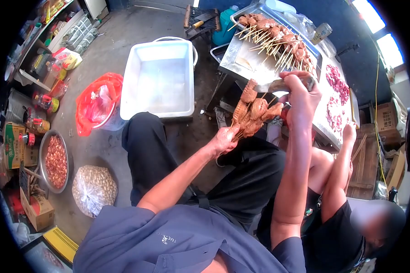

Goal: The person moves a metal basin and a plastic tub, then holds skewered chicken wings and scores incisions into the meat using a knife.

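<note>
My left hand (225,140) is closed round the lower sticks of a bunch of meat skewers (249,119), held up in front of my knees. The reddish-brown pieces are scored with cuts and fan out at the top. My right hand (300,93) grips a knife (278,85) with a brown handle, its greyish blade reaching left over the top of the bunch. Whether the blade touches the meat I cannot tell. Beyond, a pile of meat skewers (282,36) lies on a metal tray (236,17), sticks pointing towards me.
A white plastic tub (128,102) stands ahead, beside a bucket with a red bag (79,109). Left are a metal bowl of meat chunks (55,159) and a bagged pile (94,186). At right, a person (332,218) sits by a board with red meat pieces (337,86).
</note>
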Available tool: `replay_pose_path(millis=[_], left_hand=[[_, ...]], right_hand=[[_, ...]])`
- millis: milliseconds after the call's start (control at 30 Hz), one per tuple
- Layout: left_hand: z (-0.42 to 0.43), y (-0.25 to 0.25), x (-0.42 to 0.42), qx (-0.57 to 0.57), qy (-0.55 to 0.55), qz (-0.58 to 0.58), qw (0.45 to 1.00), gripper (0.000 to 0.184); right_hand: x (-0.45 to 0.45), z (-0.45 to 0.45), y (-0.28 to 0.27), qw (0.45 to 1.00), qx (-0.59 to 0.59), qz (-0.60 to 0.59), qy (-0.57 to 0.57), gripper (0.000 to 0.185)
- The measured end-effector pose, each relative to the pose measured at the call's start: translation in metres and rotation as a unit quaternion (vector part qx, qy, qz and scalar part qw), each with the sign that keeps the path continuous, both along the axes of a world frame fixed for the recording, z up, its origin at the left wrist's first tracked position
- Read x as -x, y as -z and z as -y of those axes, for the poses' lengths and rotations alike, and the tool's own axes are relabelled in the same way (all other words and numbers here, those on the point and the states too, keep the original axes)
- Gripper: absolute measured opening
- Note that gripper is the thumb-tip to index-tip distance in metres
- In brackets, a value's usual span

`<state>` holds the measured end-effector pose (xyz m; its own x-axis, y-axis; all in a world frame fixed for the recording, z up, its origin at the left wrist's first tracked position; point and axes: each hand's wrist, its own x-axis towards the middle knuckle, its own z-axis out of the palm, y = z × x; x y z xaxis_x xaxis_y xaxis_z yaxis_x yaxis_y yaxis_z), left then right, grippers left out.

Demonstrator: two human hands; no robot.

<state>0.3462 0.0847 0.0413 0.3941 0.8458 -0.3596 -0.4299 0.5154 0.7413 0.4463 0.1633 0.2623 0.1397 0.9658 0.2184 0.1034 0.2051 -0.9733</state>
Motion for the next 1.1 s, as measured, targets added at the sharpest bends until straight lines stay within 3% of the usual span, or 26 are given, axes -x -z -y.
replay_pose_path(millis=[267,300,367,667,800,867,1100], left_hand=[[0.001,0.000,-0.006,0.013,-0.027,-0.006,1.000,0.042],[0.000,-0.002,-0.006,0.024,-0.032,0.006,0.999,0.041],[-0.001,-0.002,-0.003,0.018,-0.034,0.006,0.999,0.040],[-0.004,-0.006,-0.002,0.004,-0.051,0.013,0.999,0.044],[-0.004,-0.005,-0.003,-0.008,-0.057,0.014,0.998,0.043],[-0.005,0.000,-0.001,-0.001,-0.043,-0.015,0.999,0.043],[-0.005,-0.006,-0.002,0.021,-0.052,0.001,0.998,0.045]], right_hand=[[0.008,-0.021,0.082,0.997,0.030,0.054,0.053,0.007],[0.009,-0.015,0.080,0.999,0.037,-0.018,0.018,0.005],[0.006,-0.015,0.084,0.999,0.028,-0.044,-0.010,0.004],[-0.007,0.036,-0.016,0.998,0.021,0.053,-0.028,0.008],[0.005,0.025,0.040,1.000,-0.013,0.028,0.006,0.008],[-0.002,0.005,0.077,0.999,0.017,0.013,-0.029,0.008],[0.002,0.041,0.036,0.996,-0.009,0.085,-0.011,0.009]])
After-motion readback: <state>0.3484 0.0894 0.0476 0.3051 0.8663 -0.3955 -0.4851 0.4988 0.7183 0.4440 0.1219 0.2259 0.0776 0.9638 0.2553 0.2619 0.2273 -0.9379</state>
